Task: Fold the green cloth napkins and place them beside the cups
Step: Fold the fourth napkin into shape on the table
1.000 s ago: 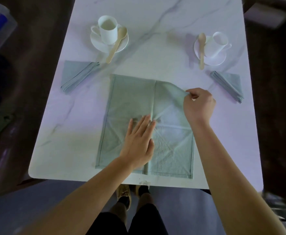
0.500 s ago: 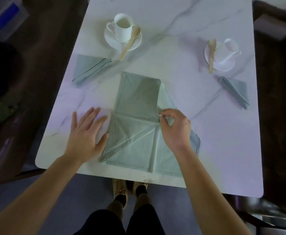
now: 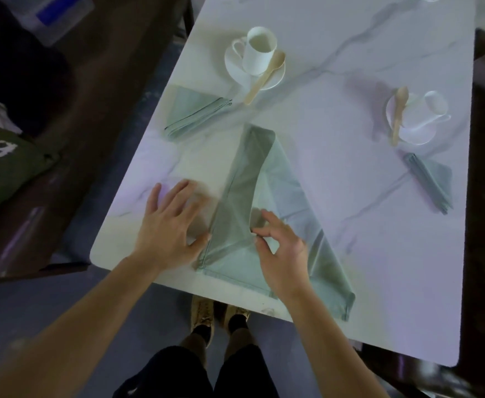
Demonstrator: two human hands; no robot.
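Observation:
A green cloth napkin (image 3: 267,179) lies half folded near the front edge of the marble table (image 3: 350,38), its right part turned over to the left. My right hand (image 3: 281,251) pinches the folded corner between thumb and forefinger. My left hand (image 3: 169,225) lies flat with spread fingers on the table, its thumb at the napkin's left edge. A folded napkin (image 3: 192,110) lies beside the left cup (image 3: 260,51). Another folded napkin (image 3: 431,182) lies below the right cup (image 3: 428,110), which is tipped on its saucer.
Each cup sits on a white saucer with a wooden spoon (image 3: 265,77), the right spoon (image 3: 399,113) lying across its saucer. A dark bench with a green cushion (image 3: 2,173) stands left of the table. A plastic box (image 3: 51,12) lies at the top left. My feet (image 3: 218,314) show below the table edge.
My right hand has carried the napkin's right corner leftward and down over the cloth. My left hand came off the napkin's middle and now lies on the table at its left edge.

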